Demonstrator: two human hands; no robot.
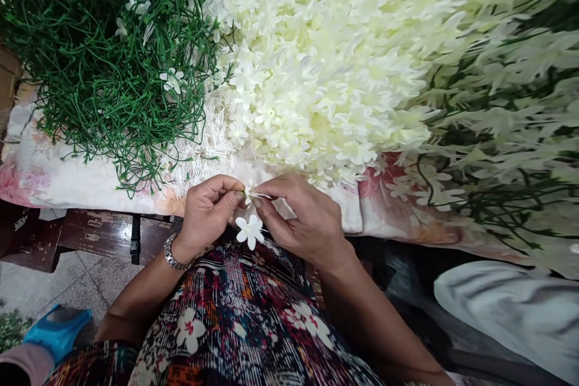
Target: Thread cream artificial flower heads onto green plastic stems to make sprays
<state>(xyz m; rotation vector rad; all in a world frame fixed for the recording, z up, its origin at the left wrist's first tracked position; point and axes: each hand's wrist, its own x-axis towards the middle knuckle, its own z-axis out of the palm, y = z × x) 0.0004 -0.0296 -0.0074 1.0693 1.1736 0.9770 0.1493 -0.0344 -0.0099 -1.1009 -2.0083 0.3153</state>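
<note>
My left hand (208, 212) and my right hand (302, 217) meet at the table's near edge, both pinched shut. Between their fingertips is a small white artificial flower (250, 231) on a thin white plastic stamen piece (259, 195). The left hand, with a metal watch (174, 255) at the wrist, pinches the flower end. The right hand grips the thin white piece. Just behind the hands lies a big heap of cream-white fabric flowers (325, 66).
A tangle of green plastic stems (104, 66) fills the back left; white plastic stamens (199, 145) lie beside it. Assembled sprays with green stems (506, 132) lie at the right. A floral cloth (63, 175) covers the table. A blue shoe (56, 329) is on the floor.
</note>
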